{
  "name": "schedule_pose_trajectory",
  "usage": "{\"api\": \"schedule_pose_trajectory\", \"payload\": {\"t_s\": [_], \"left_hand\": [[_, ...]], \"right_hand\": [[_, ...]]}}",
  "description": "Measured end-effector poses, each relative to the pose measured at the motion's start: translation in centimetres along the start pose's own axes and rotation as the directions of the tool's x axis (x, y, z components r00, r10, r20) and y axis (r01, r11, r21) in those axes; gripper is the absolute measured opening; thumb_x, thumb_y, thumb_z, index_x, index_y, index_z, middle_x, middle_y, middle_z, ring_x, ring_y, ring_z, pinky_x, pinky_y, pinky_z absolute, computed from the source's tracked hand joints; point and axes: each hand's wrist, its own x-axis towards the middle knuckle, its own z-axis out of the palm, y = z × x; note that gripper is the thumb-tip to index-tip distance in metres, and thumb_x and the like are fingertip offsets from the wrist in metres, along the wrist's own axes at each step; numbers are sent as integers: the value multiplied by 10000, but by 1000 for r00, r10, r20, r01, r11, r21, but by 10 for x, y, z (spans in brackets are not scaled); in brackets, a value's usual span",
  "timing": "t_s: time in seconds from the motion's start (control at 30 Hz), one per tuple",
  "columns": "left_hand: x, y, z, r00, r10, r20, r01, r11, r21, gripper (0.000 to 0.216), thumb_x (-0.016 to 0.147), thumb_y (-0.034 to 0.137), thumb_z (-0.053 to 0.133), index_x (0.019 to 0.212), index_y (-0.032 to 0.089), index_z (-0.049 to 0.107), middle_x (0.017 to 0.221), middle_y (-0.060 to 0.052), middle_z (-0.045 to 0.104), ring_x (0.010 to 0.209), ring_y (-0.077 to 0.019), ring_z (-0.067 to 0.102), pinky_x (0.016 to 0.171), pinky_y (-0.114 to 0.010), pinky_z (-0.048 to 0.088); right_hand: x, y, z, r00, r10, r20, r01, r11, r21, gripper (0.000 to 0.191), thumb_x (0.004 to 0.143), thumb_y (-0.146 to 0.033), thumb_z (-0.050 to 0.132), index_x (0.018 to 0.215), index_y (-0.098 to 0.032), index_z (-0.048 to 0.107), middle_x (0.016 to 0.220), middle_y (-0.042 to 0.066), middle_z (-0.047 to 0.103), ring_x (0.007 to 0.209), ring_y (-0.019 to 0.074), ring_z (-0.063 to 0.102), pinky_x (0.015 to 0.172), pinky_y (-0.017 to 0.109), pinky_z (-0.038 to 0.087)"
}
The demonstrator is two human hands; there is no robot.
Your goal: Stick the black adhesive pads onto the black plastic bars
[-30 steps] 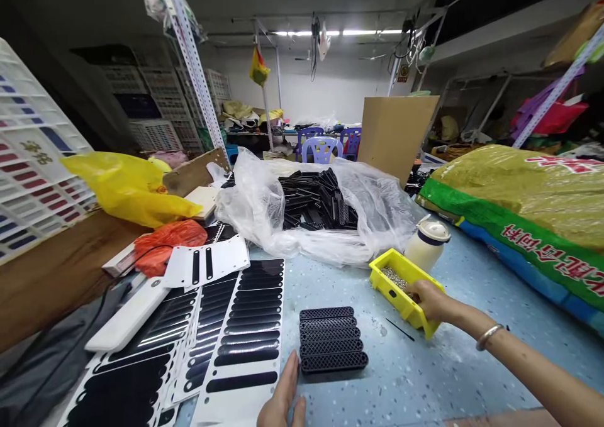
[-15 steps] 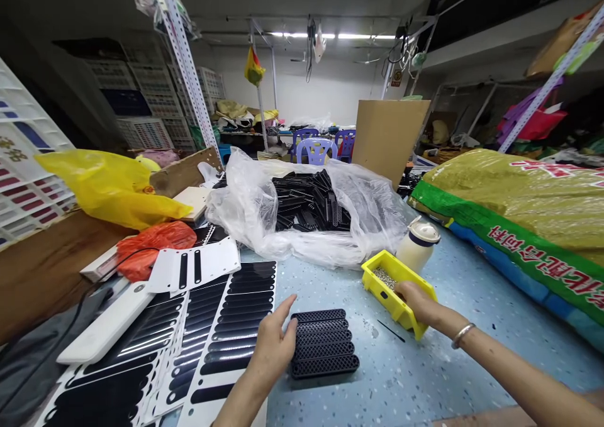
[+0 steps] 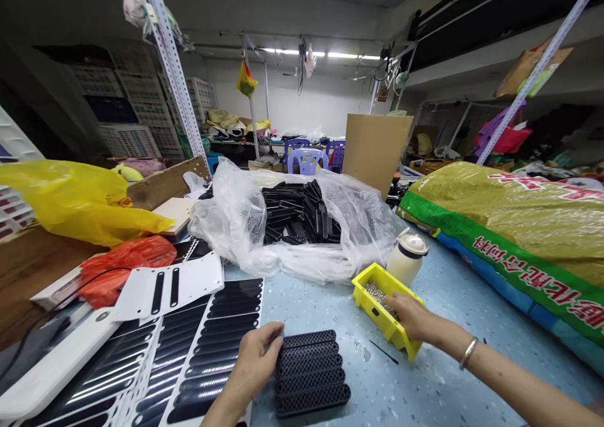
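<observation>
My right hand (image 3: pixel 409 315) reaches into a yellow plastic bin (image 3: pixel 367 277), its bent fingers pressed together among small shiny metal pieces (image 3: pixel 376 292). Those fingertips are hidden, so I cannot make out what they pinch. At the left end of a row of black mesh-patterned strips (image 3: pixel 311 371), my left hand (image 3: pixel 255 359) rests with thumb and forefinger a little apart, close to or touching the nearest strip ends. Nothing shows in that hand. The strips lie side by side on the speckled blue table (image 3: pixel 372 389).
White sheets with glossy black strips (image 3: pixel 221 332) cover the left. Behind, a clear plastic bag (image 3: pixel 236 219) holds many black pieces (image 3: pixel 302 210). A cream bottle (image 3: pixel 406 260) stands behind the bin; a thin black stick (image 3: pixel 383 351) lies before it. A large sack (image 3: pixel 509 226) is at right.
My left hand's forefinger has bent in toward the strips' upper left corner. My right hand has shifted deeper among the metal pieces in the bin. The whole view has turned slightly.
</observation>
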Motion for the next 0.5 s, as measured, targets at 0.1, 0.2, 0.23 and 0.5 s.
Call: {"api": "schedule_pose_trajectory", "payload": {"t_s": [0.1, 0.2, 0.23, 0.5], "left_hand": [[5, -12, 1, 995, -91, -43, 81, 977, -195, 288, 645, 366, 639, 822, 178, 766, 853, -100, 796, 839, -296, 751, 801, -405, 606], [7, -18, 0, 989, -147, -35, 131, 948, -292, 313, 584, 378, 698, 809, 172, 766, 863, -111, 795, 852, -299, 750, 837, -408, 598], [7, -19, 0, 987, -159, -27, 143, 940, -310, 323, 570, 382, 714, 810, 172, 767, 869, -112, 794, 860, -300, 749, 850, -411, 593], [11, -23, -6, 969, -245, 36, 235, 859, -454, 469, 445, 506, 850, 780, 185, 776, 867, -118, 794, 880, -323, 744, 893, -415, 577]], "right_hand": [[3, 0, 1, 1000, -6, 12, 6, 999, 37, 341, 733, -303, 654, 1060, -203, 648, 1003, 94, 640, 911, 287, 594, 801, 395, 444], [6, -1, 1, 1000, 12, 25, -14, 997, 78, 425, 706, -320, 676, 1107, -189, 624, 1066, 108, 634, 966, 313, 588, 835, 419, 447], [6, -2, 0, 1000, 12, 20, -13, 997, 80, 406, 707, -316, 674, 1089, -187, 627, 1069, 107, 634, 971, 310, 585, 835, 414, 446], [1, -11, 2, 997, 69, -41, -67, 997, 47, 93, 786, -172, 562, 696, -180, 581, 835, 34, 615, 757, 187, 544, 668, 277, 404]]}}
